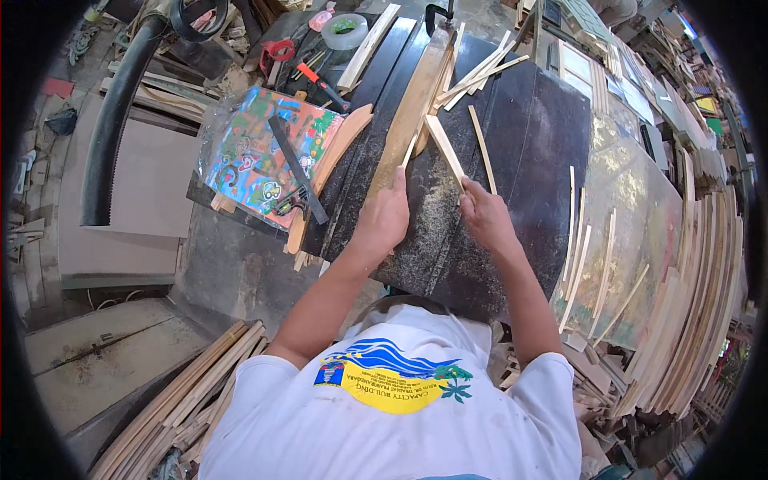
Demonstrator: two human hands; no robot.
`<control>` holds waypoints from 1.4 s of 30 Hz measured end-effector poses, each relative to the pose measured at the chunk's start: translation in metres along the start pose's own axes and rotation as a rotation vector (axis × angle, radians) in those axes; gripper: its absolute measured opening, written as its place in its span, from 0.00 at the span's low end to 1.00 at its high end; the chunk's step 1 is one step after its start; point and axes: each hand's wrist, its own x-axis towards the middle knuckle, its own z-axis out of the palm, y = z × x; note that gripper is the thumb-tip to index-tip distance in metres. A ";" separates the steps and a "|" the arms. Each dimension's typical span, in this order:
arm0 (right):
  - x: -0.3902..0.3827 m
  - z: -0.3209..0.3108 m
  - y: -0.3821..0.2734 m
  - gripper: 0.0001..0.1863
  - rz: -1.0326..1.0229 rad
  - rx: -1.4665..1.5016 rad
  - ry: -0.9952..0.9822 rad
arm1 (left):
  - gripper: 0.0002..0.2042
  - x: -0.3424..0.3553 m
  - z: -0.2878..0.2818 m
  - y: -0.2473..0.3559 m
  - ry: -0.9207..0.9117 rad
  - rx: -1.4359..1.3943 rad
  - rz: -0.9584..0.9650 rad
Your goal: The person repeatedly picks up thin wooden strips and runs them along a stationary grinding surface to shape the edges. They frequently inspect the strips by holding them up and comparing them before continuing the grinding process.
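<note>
My left hand (pixel 384 218) is closed at the near end of a thin wooden strip (pixel 410 149), the index finger stretched along it. Under that strip lies a long wooden board (pixel 413 98), its far end beneath a black clamp (pixel 438 18). In my right hand (pixel 486 214) I pinch the near end of a wider pale wooden strip (pixel 445 147). This strip slants away to the left, its far end close to the thin strip. A loose narrow strip (pixel 482 150) lies just right of it. Sawdust covers the dark tabletop (pixel 524 132) around both hands.
Several thin sticks (pixel 480 76) lie across the table's far side. To the left are a colourful printed sheet (pixel 268 152), a dark flat bar (pixel 298 170), an orange-handled cutter (pixel 322 85) and a tape roll (pixel 344 30). Stacked wooden strips (pixel 688 296) stand at right.
</note>
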 end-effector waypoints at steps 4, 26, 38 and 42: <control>0.018 -0.013 0.010 0.23 -0.024 -0.005 0.006 | 0.30 0.011 -0.005 0.006 0.010 0.001 0.004; 0.156 -0.048 0.020 0.21 -0.097 -0.166 0.092 | 0.31 0.069 -0.012 0.030 0.022 0.037 -0.025; 0.183 -0.040 0.027 0.22 0.170 -0.110 0.208 | 0.18 0.187 -0.021 0.047 0.366 0.044 0.192; 0.113 -0.019 0.095 0.19 0.112 -0.092 0.382 | 0.30 0.183 -0.021 0.072 0.416 -0.118 0.332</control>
